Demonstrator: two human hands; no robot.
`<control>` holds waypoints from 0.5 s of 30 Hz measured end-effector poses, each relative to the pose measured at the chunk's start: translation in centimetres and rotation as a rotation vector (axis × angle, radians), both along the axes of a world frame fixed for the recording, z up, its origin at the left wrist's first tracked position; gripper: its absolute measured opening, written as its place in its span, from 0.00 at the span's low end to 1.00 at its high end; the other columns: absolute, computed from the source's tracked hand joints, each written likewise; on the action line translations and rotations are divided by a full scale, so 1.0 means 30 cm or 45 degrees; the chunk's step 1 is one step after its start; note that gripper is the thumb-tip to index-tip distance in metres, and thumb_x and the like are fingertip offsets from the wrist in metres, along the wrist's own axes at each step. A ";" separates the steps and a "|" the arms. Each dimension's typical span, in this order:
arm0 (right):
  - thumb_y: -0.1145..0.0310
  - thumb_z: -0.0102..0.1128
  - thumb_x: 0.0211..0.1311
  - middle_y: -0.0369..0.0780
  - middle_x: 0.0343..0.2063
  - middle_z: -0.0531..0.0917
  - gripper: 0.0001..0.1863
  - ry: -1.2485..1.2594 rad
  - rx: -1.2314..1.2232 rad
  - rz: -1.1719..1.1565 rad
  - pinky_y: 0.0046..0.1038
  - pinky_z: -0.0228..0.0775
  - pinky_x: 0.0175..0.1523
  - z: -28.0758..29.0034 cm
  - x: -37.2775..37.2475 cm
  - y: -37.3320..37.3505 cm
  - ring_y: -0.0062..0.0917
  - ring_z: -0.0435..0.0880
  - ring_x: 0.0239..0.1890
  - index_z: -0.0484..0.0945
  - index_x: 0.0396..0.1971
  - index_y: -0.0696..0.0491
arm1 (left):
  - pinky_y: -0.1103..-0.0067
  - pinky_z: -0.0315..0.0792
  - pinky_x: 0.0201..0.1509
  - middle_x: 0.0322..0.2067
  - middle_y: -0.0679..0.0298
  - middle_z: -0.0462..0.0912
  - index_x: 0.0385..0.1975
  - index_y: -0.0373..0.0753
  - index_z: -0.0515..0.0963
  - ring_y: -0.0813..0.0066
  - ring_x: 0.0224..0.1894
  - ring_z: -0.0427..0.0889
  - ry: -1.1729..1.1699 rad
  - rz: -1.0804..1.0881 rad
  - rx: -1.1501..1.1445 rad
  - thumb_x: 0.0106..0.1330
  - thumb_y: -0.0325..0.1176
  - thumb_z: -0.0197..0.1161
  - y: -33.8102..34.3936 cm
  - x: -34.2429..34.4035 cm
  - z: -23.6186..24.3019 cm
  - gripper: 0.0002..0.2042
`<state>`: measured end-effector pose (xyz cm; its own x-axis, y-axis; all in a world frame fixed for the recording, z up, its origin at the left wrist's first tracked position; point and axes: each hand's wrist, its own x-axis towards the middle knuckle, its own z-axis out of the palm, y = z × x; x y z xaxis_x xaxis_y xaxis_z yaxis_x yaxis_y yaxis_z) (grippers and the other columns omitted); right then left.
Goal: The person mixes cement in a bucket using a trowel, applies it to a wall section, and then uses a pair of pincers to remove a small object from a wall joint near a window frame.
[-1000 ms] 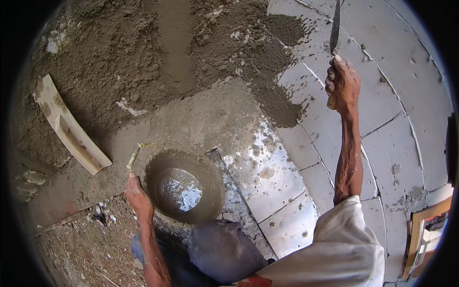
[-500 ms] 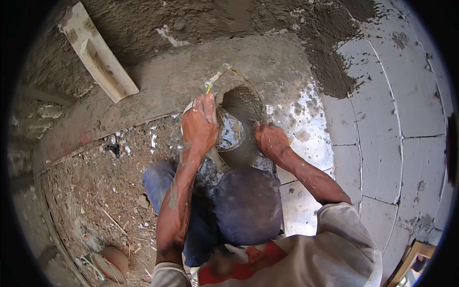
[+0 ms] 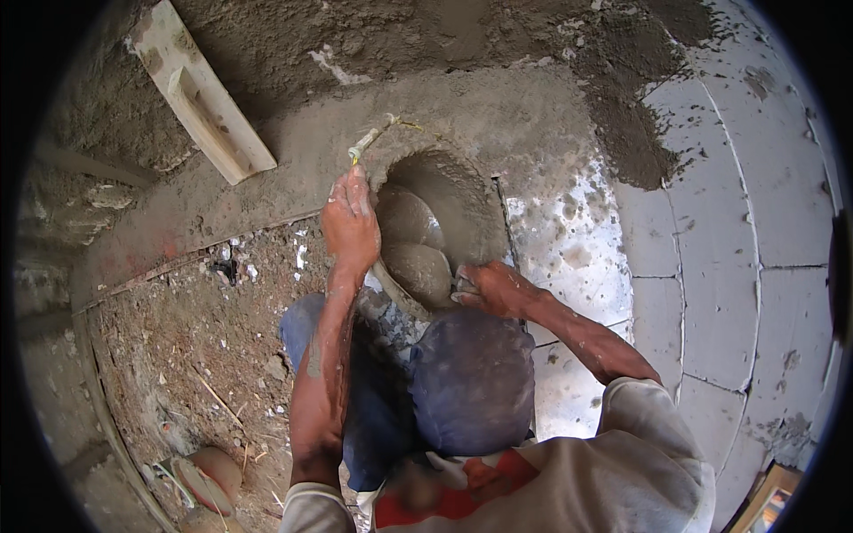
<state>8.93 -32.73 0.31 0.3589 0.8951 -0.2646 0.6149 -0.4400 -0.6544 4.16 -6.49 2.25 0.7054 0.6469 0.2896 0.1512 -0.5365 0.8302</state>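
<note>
Mortar pan (image 3: 444, 233), tilted on the fresh bed beside the laid tiles (image 3: 711, 266): left hand (image 3: 351, 222) clasping its rim, right hand (image 3: 493, 289) closed on a trowel scooping inside; little mortar left, much bare bed (image 3: 293, 169) untiled.

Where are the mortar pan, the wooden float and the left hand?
mortar pan (image 3: 471, 200), head view, on its inner wall.
wooden float (image 3: 203, 98), head view, on its board.
left hand (image 3: 349, 222), head view, on its back.
</note>
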 end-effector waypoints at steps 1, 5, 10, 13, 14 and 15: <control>0.59 0.63 0.67 0.57 0.32 0.85 0.20 -0.034 -0.013 -0.004 0.51 0.76 0.49 0.030 -0.008 -0.007 0.57 0.84 0.40 0.77 0.48 0.61 | 0.56 0.73 0.45 0.38 0.35 0.83 0.47 0.25 0.80 0.36 0.42 0.82 0.092 0.061 -0.058 0.81 0.46 0.49 0.031 -0.010 -0.012 0.24; 0.56 0.59 0.73 0.52 0.29 0.85 0.20 -0.056 -0.035 -0.081 0.46 0.79 0.47 0.201 0.030 -0.083 0.50 0.87 0.38 0.76 0.49 0.61 | 0.65 0.71 0.49 0.35 0.48 0.84 0.43 0.21 0.78 0.59 0.38 0.77 0.101 0.035 -0.318 0.82 0.45 0.48 0.133 -0.035 -0.041 0.25; 0.61 0.62 0.74 0.38 0.20 0.82 0.14 1.055 0.145 -0.432 0.27 0.76 0.23 0.408 0.273 -0.284 0.20 0.77 0.13 0.80 0.33 0.57 | 0.66 0.70 0.52 0.37 0.48 0.83 0.44 0.19 0.77 0.62 0.40 0.76 -0.031 0.042 -0.301 0.82 0.46 0.48 0.131 -0.042 -0.069 0.27; 0.65 0.60 0.75 0.35 0.16 0.78 0.12 0.646 0.395 -1.357 0.20 0.65 0.11 0.550 0.407 -0.464 0.16 0.74 0.10 0.79 0.32 0.58 | 0.66 0.70 0.57 0.44 0.44 0.85 0.51 0.19 0.77 0.58 0.46 0.79 -0.032 0.029 -0.252 0.82 0.46 0.48 0.137 -0.046 -0.078 0.27; 0.62 0.57 0.77 0.32 0.16 0.75 0.13 0.324 0.589 -1.674 0.20 0.61 0.12 0.605 0.411 -0.528 0.15 0.70 0.10 0.75 0.33 0.53 | 0.66 0.69 0.62 0.50 0.41 0.84 0.56 0.19 0.76 0.53 0.53 0.81 -0.007 0.036 -0.295 0.82 0.46 0.48 0.138 -0.046 -0.079 0.28; 0.57 0.56 0.78 0.30 0.17 0.73 0.14 -0.019 0.704 -1.810 0.18 0.58 0.15 0.660 0.394 -0.587 0.12 0.67 0.13 0.72 0.33 0.50 | 0.66 0.69 0.62 0.50 0.41 0.84 0.56 0.19 0.76 0.53 0.53 0.81 -0.002 0.025 -0.289 0.82 0.46 0.48 0.137 -0.042 -0.078 0.28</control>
<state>20.74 -50.33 20.10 0.9795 -0.2009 -0.0121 -0.0859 -0.3632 -0.9277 2.89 -2.38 -0.09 0.6915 0.7094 0.1361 0.1584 -0.3328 0.9296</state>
